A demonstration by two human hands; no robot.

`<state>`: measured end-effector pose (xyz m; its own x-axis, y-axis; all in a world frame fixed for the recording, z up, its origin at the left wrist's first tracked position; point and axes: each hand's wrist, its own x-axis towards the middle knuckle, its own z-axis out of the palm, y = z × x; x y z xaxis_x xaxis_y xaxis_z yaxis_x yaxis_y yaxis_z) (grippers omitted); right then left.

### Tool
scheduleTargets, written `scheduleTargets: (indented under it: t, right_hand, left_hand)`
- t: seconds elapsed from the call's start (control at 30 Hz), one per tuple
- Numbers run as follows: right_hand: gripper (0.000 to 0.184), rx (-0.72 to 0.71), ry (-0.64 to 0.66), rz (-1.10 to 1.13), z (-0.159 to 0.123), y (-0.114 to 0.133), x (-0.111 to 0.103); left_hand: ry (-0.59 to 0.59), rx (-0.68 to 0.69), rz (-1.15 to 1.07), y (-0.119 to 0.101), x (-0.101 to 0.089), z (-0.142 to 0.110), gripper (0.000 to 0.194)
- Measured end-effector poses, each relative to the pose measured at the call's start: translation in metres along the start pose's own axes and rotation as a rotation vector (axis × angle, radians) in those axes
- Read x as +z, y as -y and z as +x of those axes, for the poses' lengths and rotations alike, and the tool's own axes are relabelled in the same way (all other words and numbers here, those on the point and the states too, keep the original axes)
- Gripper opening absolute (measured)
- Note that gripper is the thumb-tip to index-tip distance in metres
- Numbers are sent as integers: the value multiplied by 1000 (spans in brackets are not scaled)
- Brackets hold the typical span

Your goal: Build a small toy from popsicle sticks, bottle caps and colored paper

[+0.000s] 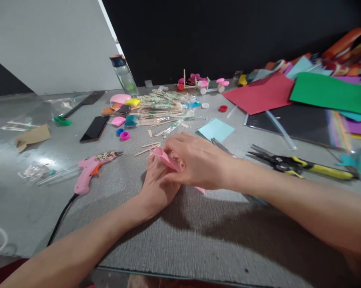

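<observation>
My right hand reaches across over my left hand, and the two touch. Between them is a curled piece of pink paper, which my right fingers pinch. My left hand is closed against the same paper, its fingertips mostly hidden under my right hand. A small pink tip shows below my right palm. Just beyond the hands lie thin wooden sticks. Scissors lie partly hidden behind my right wrist.
To the left are a pink glue gun with a cord, and a phone. Wrapped sticks and a bottle stand behind. Pliers, a light blue paper, red paper and green paper are on the right.
</observation>
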<state>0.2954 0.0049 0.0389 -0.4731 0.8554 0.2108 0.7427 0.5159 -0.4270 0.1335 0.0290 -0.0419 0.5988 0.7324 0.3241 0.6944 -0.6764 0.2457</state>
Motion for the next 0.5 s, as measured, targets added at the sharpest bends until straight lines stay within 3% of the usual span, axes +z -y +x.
scheduleTargets:
  t: [0.1, 0.3, 0.4, 0.5]
  right_hand:
    - [11, -6, -88, 3, -4, 3, 7]
    - [10, 82, -54, 253, -17, -17, -2]
    - [10, 98, -27, 244, -21, -24, -2]
    - [9, 68, -90, 193, -22, -27, 0]
  left_hand:
    - [-12, 2, 10, 0, 1, -3, 12]
    - [3, 75, -20, -2, -7, -7, 13]
    - [35, 72, -22, -4, -9, -5, 12]
    - [35, 66, -7, -5, -9, -3, 13]
